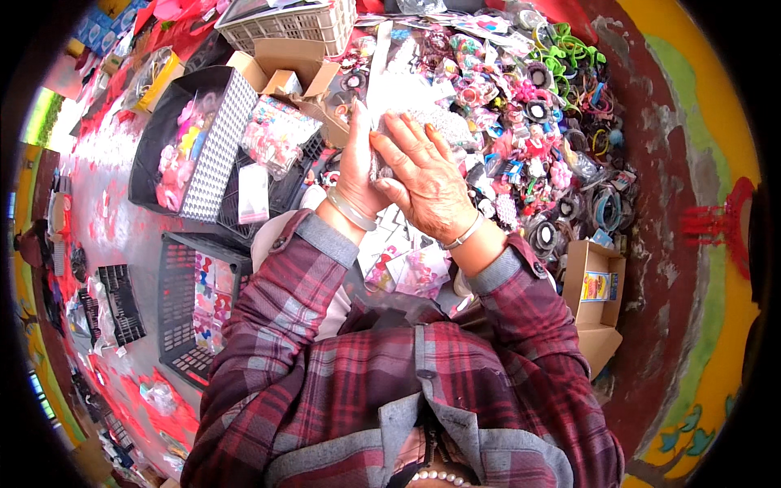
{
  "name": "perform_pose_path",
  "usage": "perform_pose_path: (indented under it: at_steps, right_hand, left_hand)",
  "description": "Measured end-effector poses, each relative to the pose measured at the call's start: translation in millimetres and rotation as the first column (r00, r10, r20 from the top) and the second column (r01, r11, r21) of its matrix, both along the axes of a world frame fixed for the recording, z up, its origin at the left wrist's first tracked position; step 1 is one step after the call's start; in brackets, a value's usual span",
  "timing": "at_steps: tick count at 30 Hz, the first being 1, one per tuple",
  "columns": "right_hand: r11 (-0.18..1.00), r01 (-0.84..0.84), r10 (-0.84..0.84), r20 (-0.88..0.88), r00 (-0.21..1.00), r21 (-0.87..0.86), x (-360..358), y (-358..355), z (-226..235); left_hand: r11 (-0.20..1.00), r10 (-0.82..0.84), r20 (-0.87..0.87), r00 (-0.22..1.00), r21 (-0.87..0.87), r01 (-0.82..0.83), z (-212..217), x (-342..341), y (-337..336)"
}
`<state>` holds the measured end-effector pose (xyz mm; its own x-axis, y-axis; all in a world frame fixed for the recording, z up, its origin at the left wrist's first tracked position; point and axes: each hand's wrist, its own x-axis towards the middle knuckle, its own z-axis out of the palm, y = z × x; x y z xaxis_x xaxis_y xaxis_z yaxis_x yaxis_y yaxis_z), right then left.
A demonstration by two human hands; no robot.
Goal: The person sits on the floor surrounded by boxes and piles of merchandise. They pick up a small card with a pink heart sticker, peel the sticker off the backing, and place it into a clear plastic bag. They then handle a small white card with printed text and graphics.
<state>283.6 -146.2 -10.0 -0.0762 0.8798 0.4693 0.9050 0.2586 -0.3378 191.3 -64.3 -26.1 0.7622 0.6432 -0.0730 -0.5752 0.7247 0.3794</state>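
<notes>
My hands meet at the upper middle, over a heap of small goods. My left hand point(356, 159) stands nearly edge-on, a bangle at its wrist, and is closed against a grey, speckled soft-looking piece point(449, 128). Some of that piece shows between the palms and beyond the right fingers; its kind I cannot make out. Across it lies my right hand point(427, 175), fingers stretched and slightly spread, pressing toward the left palm. Below the hands are white cards and clear packets with pink printed pieces point(419, 270).
Hair accessories point(529, 138) pile up at the right, with green bands behind. An open cardboard box point(598, 285) stands at lower right. At left are a black-and-white patterned bin point(215, 146), a black crate point(181, 301), an open carton point(297, 61) and a pale basket point(293, 31).
</notes>
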Motion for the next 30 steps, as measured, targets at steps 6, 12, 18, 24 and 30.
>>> perform_pose_path:
  at_steps: [6,12,18,24,30]
  right_hand:
    - [0.997,0.032,-0.032,0.005,0.999,0.072,1.9,4.6,1.8]
    - [0.974,0.153,-0.153,-0.014,0.988,0.165,7.9,11.7,0.1]
    - [0.949,0.229,-0.202,-0.140,0.969,0.215,21.7,17.5,-2.9]
    - [0.935,0.246,-0.196,-0.203,0.959,0.256,28.4,20.5,2.5]
    - [0.988,0.128,-0.054,-0.594,0.803,0.083,47.9,16.5,1.1]
  left_hand:
    - [1.000,-0.013,-0.040,0.999,0.025,0.014,8.0,0.7,-8.1]
    - [0.963,-0.110,-0.047,0.993,0.244,0.119,13.8,4.1,-16.8]
    - [0.925,-0.114,-0.113,0.987,0.351,0.148,1.7,3.8,-19.6]
    - [0.827,-0.142,-0.237,0.961,0.505,0.246,-1.3,-1.1,-6.1]
    - [0.819,-0.160,-0.238,0.958,0.509,0.263,11.6,-11.6,-7.7]
